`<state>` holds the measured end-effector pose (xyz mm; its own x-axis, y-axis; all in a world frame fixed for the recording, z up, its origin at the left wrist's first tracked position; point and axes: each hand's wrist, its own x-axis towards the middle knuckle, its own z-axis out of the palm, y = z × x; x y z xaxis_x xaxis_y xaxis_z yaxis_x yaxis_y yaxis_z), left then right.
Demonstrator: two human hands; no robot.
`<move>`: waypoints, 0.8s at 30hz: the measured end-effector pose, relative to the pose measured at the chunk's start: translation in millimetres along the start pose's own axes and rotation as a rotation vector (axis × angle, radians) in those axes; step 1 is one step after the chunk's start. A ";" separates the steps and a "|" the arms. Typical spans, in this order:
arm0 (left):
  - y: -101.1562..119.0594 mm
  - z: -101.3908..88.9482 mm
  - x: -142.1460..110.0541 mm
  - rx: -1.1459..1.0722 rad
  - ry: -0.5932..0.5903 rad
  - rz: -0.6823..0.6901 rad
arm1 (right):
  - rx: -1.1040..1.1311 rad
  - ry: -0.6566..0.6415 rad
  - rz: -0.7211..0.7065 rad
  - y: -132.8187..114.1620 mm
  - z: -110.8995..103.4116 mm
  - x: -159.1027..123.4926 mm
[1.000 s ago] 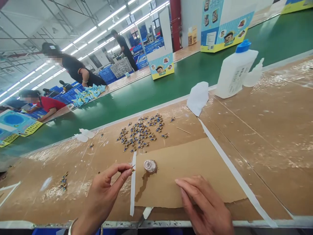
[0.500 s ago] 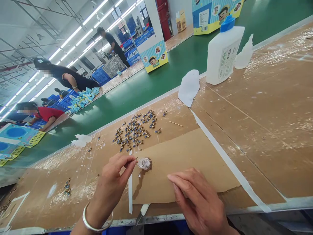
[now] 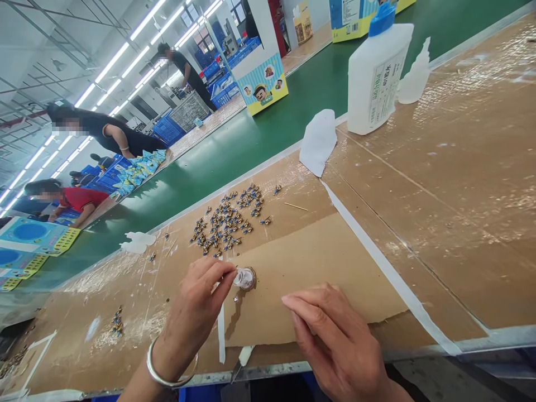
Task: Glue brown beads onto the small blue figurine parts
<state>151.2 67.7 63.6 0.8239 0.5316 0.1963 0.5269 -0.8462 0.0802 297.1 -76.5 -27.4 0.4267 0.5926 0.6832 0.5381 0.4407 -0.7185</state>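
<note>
Left hand (image 3: 201,301) pinches a thin stick, tip pointing right into the small round clear dish (image 3: 245,278); right hand (image 3: 335,340) lies flat, released, on the brown cardboard sheet (image 3: 326,268), lower centre.

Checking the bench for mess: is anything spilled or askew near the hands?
Yes. A dark stain runs down the cardboard sheet below the small glue dish by the left hand, and the white tape strip lies crooked.

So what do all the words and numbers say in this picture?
None can be read for sure.
White bottle with blue cap: a printed label, too small and tilted to read.
Cartoon box across the green belt: faces only, no clear words.
Box at the top edge: a white label panel, blurred.
Blue and yellow cards at the left: no legible text.
</note>
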 end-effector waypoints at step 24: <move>-7.3 -32.3 -59.6 -0.214 0.315 -0.597 | -0.117 -0.022 -0.049 4.6 -9.5 0.1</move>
<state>91.6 41.0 82.8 0.2904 0.8982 0.3301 0.7905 -0.4195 0.4462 306.5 -80.8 -29.4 0.3821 0.5877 0.7132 0.6397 0.3887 -0.6631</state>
